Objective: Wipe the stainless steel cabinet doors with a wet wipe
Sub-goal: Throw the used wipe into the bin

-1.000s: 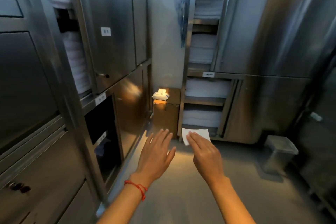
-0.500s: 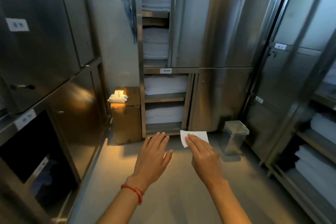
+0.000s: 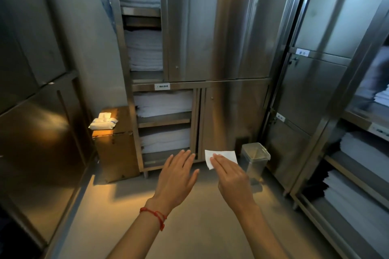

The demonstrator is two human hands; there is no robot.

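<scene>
My right hand (image 3: 231,176) is held out in front of me and holds a small white wet wipe (image 3: 227,154) under straight fingers, in mid-air. My left hand (image 3: 179,178), with a red string at the wrist, hovers beside it with fingers spread and holds nothing. Ahead stand stainless steel cabinet doors: a tall upper door (image 3: 210,27) and a lower door (image 3: 231,115), both beyond reach of the hands. More steel doors (image 3: 311,90) line the right side.
A wet-wipe pack (image 3: 103,122) lies on a cardboard box (image 3: 115,149) at the left. A small bin (image 3: 254,157) stands on the floor by the lower door. Open shelves with folded white towels (image 3: 164,139) are ahead and at right. Dark steel cabinets (image 3: 42,132) flank the left.
The view has swung right, from the left cabinets to the cabinet ahead and the right-hand ones. Both hands stay held out the same way, wipe still in the right.
</scene>
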